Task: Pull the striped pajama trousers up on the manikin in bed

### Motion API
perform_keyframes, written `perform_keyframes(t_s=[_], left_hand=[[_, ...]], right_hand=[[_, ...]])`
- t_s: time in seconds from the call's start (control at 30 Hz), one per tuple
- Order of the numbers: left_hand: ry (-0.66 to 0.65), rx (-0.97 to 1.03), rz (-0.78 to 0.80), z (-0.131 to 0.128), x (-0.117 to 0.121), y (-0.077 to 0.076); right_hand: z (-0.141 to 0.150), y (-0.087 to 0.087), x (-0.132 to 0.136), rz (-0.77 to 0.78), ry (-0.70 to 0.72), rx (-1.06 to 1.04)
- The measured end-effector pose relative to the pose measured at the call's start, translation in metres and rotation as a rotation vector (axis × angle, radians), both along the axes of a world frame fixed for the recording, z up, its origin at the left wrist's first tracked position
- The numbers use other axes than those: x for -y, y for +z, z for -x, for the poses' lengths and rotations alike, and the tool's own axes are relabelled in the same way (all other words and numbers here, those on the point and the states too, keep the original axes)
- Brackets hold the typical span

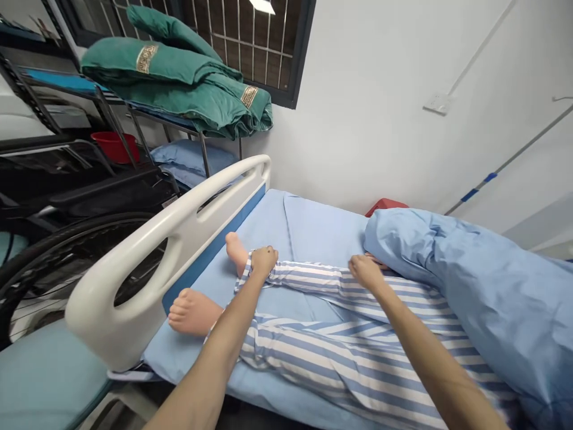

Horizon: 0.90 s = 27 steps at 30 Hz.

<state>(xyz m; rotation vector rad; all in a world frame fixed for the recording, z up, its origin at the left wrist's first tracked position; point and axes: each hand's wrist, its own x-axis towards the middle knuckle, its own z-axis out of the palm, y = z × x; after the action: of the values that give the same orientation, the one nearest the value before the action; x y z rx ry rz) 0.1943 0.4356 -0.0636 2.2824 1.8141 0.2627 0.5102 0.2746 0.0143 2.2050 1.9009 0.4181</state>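
A figure in blue-and-white striped trousers [340,346] lies on a bed with a pale blue sheet [308,227], its two bare feet [192,310] pointing toward the footboard. My left hand [263,260] is closed around the far trouser leg at the ankle, just beside the far foot [236,251]. My right hand [366,270] rests fingers-down on the same leg near the knee, gripping the striped cloth at the edge of a bunched blue blanket [470,286].
A white plastic footboard [147,251] with cut-out handles borders the bed at left. Beyond it stand a wheelchair [67,239], a metal rack with folded green quilts [179,77], a red basin [114,146] and blue pillows [192,158]. White wall behind.
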Motion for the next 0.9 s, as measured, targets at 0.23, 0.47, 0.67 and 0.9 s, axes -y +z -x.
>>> perform_keyframes(t_s=[0.23,0.47,0.67,0.9], left_hand=[[-0.044,-0.015,-0.073,0.003,0.003,-0.003],[-0.08,0.013,-0.112,0.008,0.011,0.001],[-0.106,0.029,-0.062,0.011,0.014,-0.008],[0.039,0.193,-0.045,-0.018,0.005,0.017]], right_hand=[[0.141,0.063,-0.034,-0.042,0.342,-0.171],[0.217,0.027,-0.089,-0.27,0.21,-0.576],[0.233,-0.076,-0.111,-0.295,-0.088,-0.631],[0.218,-0.089,-0.115,-0.508,-0.132,-0.929]])
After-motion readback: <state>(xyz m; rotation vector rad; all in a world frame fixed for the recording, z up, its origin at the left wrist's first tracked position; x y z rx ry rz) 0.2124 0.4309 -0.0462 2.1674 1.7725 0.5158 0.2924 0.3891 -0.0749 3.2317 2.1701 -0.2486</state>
